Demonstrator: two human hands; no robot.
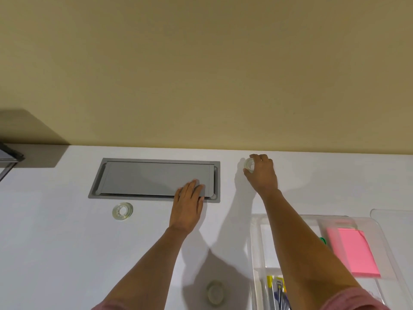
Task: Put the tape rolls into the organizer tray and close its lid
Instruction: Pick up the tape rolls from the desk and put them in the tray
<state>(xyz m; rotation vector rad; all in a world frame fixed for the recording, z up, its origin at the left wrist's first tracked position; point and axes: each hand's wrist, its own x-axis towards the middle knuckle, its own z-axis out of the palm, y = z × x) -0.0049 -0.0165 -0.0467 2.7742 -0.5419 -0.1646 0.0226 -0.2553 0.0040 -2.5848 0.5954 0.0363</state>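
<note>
White desk (67, 253) across the lower half, beige wall (201, 63) above. Grey cable hatch (143, 177) set flush in the desk at 10 o'clock from centre of the desk area, flap down. Clear tray (257, 253) at 4 o'clock, open on top, divided into compartments: pink notes (353, 251) in the right compartment, pens (277, 289) in the near left one, far left compartment partly hidden under the right forearm. Clear lid (393, 214) just beyond the tray at 3 o'clock, only its edge in view, apparently off the tray.

Left hand (187, 204) flat, palm down, fingers together and stretched out, tips resting on the hatch's near right corner, nothing gripped. Right hand (261, 173) reaching to 1 o'clock near the wall edge, fingers curled around a tape roll (249, 164) pinched between thumb and fingertips; roll tilted on edge, core facing left, whether touching the desk hard to say.

Second roll (122, 211) lying flat at 9 o'clock, just in front of the hatch's near left side, apart from it. Third roll (215, 291) flat at 6 o'clock, in shadow between the two forearms, just left of the tray. All three outside the tray. Pink sleeve (357, 303) at the bottom edge.
</note>
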